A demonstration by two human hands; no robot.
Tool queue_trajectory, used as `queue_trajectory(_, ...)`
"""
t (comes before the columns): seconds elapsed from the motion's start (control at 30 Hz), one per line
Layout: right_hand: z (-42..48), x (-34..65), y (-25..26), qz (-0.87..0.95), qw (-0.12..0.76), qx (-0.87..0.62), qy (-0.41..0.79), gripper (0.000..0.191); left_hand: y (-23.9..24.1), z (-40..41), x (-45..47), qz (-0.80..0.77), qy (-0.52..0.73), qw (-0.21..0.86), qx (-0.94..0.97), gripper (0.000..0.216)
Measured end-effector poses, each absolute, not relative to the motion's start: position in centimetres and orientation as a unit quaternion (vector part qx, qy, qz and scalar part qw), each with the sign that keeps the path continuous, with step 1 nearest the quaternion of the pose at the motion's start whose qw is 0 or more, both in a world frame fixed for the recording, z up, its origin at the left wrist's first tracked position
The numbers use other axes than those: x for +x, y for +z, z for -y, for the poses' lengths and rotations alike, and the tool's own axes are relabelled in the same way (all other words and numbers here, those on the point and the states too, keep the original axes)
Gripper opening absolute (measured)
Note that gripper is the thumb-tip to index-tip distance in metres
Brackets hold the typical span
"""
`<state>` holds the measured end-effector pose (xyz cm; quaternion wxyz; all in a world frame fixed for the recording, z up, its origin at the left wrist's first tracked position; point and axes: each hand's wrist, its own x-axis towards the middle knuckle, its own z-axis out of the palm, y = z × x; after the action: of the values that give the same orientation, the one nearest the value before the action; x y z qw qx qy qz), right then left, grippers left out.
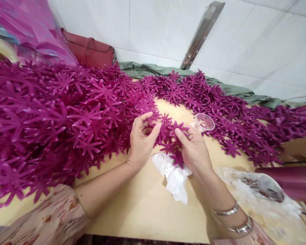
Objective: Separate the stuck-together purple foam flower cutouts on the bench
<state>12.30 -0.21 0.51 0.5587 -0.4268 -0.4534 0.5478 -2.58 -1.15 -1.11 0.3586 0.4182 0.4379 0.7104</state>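
Note:
Magenta artificial flower pieces with narrow, finger-like petals lie around both hands. My right hand (196, 147) pinches one flower piece (176, 129), thumb flat on its top. My left hand (142, 141) is curled just to the left, thumb and fingers closed about the petals of a neighbouring flower piece (164, 130); its fingertips are partly hidden. More flower pieces hang below and between the hands, above a crumpled white tissue (177, 185) on the tan tabletop (142, 207). A clear plastic cup (204, 121) lies just behind my right hand.
A large heap of magenta flower pieces (53, 115) fills the left side; another pile (211, 102) runs along the back right. Behind are a red handbag (89, 49), green cloth (148, 69) and a metal bracket (202, 34) against white tiles. A clear plastic bag (244, 197) lies right.

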Motion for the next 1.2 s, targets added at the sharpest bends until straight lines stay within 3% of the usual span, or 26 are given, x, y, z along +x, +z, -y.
queue_trajectory(0.1, 0.3, 12.6, 0.5, 0.476, 0.559, -0.442, 0.516, 0.024, -0.8, 1.5, -2.6, -0.446, 0.715, 0.297, 0.449, 0.049)
queue_trajectory(0.27, 0.4, 13.0, 0.6, 0.518, 0.544, -0.48, 0.454, 0.033, 0.2, 2.7, -2.5, -0.423, 0.707, 0.267, 0.5, 0.049)
queue_trajectory(0.43, 0.6, 12.7, 1.2, 0.559, 0.535, -0.491, 0.4, 0.048, 0.3, 3.0, -2.0, -0.387, 0.677, 0.317, 0.539, 0.047)
queue_trajectory(0.63, 1.0, 12.6, 1.6, 0.604, 0.511, -0.479, 0.381, 0.053, -0.2, 2.7, -2.0, -0.372, 0.614, 0.389, 0.577, 0.041)
queue_trajectory(0.9, 0.8, 12.8, 1.4, 0.594, 0.511, -0.499, 0.37, 0.054, -0.7, 1.9, -2.5, -0.418, 0.681, 0.277, 0.534, 0.039)
queue_trajectory(1.2, 1.5, 12.2, 1.9, 0.612, 0.47, -0.466, 0.432, 0.046, -0.5, 2.5, -2.1, -0.386, 0.627, 0.39, 0.553, 0.048)
